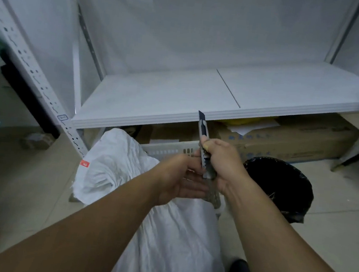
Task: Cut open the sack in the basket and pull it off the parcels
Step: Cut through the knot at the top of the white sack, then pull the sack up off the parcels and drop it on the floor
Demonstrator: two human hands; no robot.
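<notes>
1. I have the right hand (220, 162) closed in a fist round the handle of the utility knife (203, 136). Its fingers (211, 149) are curled tight and the thumb sits high on the body near the slider.
2. The blade (200, 115) is out and points up and away from the fingers, towards the edge of the white shelf (167, 99). It is nowhere near the cloth yet.
3. The left hand (176, 179) lies just left of the knife, palm turned inward. Its fingers (193, 159) reach to the knife's body. I cannot tell whether they pinch it or only touch it.
4. The white sack (126, 165) lies below and left of both sets of fingers, bunched and creased. It fills the pale basket (168, 149), whose slotted rim shows just beyond the left fingers. The parcels are hidden inside it.
5. I judge the step in hand to be readying the knife, with the cut itself not begun.
6. To do it well, I would keep only a short length of blade out, so it opens the weave without reaching the parcels underneath.
7. I would take the left fingers off the knife and use them to lift a loose fold of sack clear of the load.
8. I would then turn the right wrist down and cut away from the left fingers, along the raised fold.
9. Both forearms run straight out from the body and meet over the sack, wrists level.
10. A black bin (279, 186) stands right of the right fingers, and cardboard boxes (295, 139) lie beyond them under the shelf.
</notes>
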